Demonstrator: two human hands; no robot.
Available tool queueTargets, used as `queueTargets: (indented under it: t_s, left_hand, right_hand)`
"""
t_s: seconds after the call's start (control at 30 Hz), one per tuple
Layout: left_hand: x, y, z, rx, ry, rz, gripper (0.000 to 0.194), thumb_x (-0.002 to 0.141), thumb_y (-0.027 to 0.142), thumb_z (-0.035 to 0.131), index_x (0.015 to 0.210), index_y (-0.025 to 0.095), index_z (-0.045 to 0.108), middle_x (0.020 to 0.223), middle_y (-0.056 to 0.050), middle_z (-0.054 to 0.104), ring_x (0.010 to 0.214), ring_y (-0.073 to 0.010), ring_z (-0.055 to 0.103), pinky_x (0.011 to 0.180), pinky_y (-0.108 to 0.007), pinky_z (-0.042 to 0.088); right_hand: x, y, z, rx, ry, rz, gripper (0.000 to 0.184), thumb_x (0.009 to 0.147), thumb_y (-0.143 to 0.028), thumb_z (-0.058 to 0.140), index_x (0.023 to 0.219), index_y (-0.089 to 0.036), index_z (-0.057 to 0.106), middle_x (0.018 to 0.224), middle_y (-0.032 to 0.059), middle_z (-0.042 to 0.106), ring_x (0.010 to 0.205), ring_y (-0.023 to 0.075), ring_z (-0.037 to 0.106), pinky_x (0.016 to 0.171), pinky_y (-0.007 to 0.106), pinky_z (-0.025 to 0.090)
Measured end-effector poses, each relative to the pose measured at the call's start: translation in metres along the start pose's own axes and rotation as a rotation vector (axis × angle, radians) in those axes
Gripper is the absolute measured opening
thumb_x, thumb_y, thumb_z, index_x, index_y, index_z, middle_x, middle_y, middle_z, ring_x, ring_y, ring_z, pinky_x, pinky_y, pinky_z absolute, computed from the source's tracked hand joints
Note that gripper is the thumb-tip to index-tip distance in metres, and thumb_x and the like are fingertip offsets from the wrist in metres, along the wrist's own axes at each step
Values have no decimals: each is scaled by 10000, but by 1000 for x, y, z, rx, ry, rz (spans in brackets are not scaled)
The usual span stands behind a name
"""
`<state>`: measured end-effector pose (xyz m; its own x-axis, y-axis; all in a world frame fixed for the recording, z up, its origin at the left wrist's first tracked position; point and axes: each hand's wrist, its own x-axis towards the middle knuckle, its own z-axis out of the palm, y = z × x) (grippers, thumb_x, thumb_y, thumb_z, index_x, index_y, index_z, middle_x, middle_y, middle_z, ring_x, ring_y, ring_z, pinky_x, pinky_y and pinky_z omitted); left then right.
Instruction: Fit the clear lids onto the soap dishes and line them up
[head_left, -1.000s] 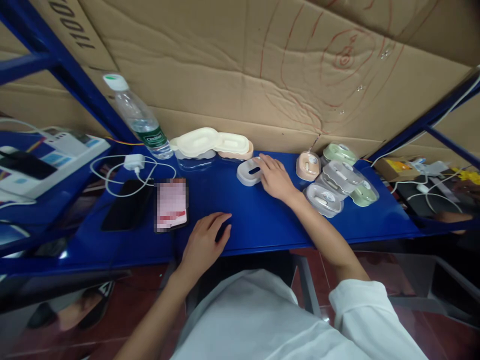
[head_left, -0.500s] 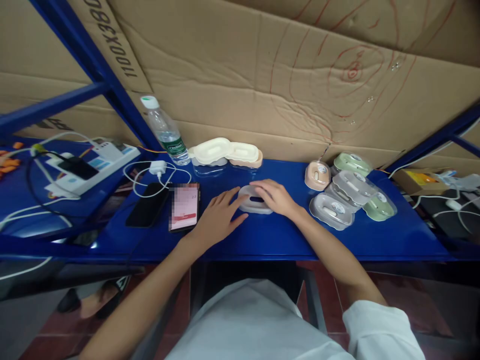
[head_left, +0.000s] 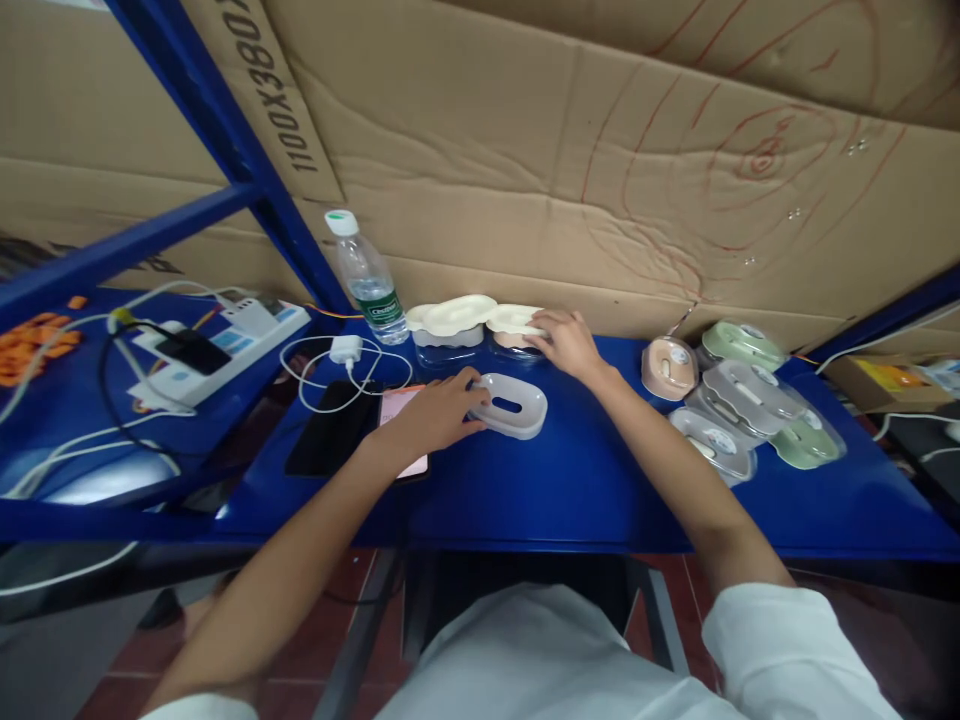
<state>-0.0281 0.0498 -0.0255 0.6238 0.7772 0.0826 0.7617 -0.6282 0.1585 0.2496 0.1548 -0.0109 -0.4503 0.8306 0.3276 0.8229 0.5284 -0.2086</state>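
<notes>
A shallow grey oval dish (head_left: 529,412) with a slot through its middle, much like a soap dish, lies on the blue table. My left hand (head_left: 444,408) is closed on its left end, thumb in front and fingers over the rim. Further back, my right hand (head_left: 568,342) reaches to a cream oval tray (head_left: 513,319), its thumb and fingers pinching the right end. That tray rests on a peach-coloured dish (head_left: 517,343). Beside it, more cream trays (head_left: 454,314) lie overlapped on a grey dish (head_left: 450,338) with clear plastic beneath.
At right, several lidded boxes in peach (head_left: 669,368), grey (head_left: 750,396) and green (head_left: 742,345) are grouped. Leftward stand a water bottle (head_left: 373,285), a charger with cable (head_left: 346,349), a dark phone (head_left: 330,435) and a lit phone (head_left: 415,466). Cardboard (head_left: 480,150) walls the back.
My right hand has left the grey dish and moved back to the cream tray. My left hand has closed on the dish's left end. The view has shifted left.
</notes>
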Motion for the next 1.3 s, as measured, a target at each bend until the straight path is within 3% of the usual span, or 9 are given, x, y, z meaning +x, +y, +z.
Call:
queueTargets:
  t_s: [0.27, 0.4, 0.5, 0.77, 0.87, 0.93, 1.03, 1.13, 1.3]
  left_hand:
    - [4, -5, 13, -119, 121, 57, 275, 1041, 307, 696, 1293, 329, 804, 1459, -103, 657, 1310, -345, 686, 1105, -542, 594]
    - [-3, -12, 5, -244, 299, 2, 331, 1107, 460, 584, 1328, 333, 796, 1411, -66, 730, 1297, -308, 706, 1107, -493, 614]
    - [-5, -8, -6, -247, 412, -51, 357, 1108, 518, 580, 1327, 340, 798, 1376, -44, 761, 1244, -294, 737, 1017, -441, 650]
    - [21, 12, -8, -17, 309, -5, 265, 1068, 364, 681, 1246, 234, 827, 1291, -94, 786, 1128, -319, 751, 955, -474, 639]
    - [24, 11, -4, 7, 252, 62, 236, 1026, 347, 748, 1215, 237, 839, 1185, -92, 786, 1106, -323, 734, 975, -496, 612]
    - [22, 11, 0, 0, 252, 118, 229, 1015, 340, 767, 1210, 244, 841, 1124, -94, 771, 1101, -313, 725, 995, -486, 591]
    - [18, 14, 5, 11, 236, 196, 218, 1019, 333, 763, 1198, 228, 829, 1079, -91, 754, 1072, -298, 724, 1004, -468, 572]
    - [14, 20, 8, 34, 176, 253, 210, 1041, 351, 733, 1163, 195, 802, 1062, -86, 756, 1043, -292, 729, 981, -457, 566]
    - [13, 31, 10, 17, 159, 290, 272, 1022, 375, 749, 1235, 206, 764, 1195, -120, 752, 1182, -349, 696, 1135, -584, 478]
  right_hand:
    - [-92, -10, -41, -134, 179, 90, 389, 1132, -475, 497, 1221, -208, 766, 1304, 145, 792, 1244, 356, 700, 1099, 536, 421]
    - [-164, -22, -44, -122, 236, 122, 285, 1114, -451, 566, 1209, -278, 772, 1230, 109, 816, 1148, 345, 745, 1019, 551, 489]
    - [-190, -28, -36, -67, 198, 81, 213, 1097, -410, 637, 1220, -297, 769, 1198, 80, 830, 1094, 315, 771, 952, 521, 524]
    - [-143, -23, -12, 54, 66, -328, 244, 1109, -389, 661, 1241, -220, 776, 1269, 70, 832, 1199, 234, 772, 1026, 411, 553]
    - [-145, -18, -12, 71, 213, -284, 245, 1096, -344, 674, 1299, -239, 764, 1217, 81, 836, 1150, 252, 784, 995, 417, 591]
    - [-151, -14, -10, 81, 251, -190, 416, 1090, -364, 674, 1493, -262, 667, 1409, 125, 764, 1306, 306, 729, 1072, 482, 588]
    - [-154, -10, -2, 115, 155, -117, 652, 1094, -437, 647, 1699, -300, 448, 1709, 157, 514, 1561, 370, 527, 1213, 596, 512]
    - [-151, -6, 10, 170, 27, -151, 647, 1121, -426, 587, 1729, -313, 397, 1786, 147, 395, 1644, 358, 414, 1267, 614, 464]
    - [-145, -2, 19, 299, -30, -90, 552, 1148, -410, 523, 1687, -310, 459, 1706, 133, 525, 1550, 315, 555, 1225, 560, 529]
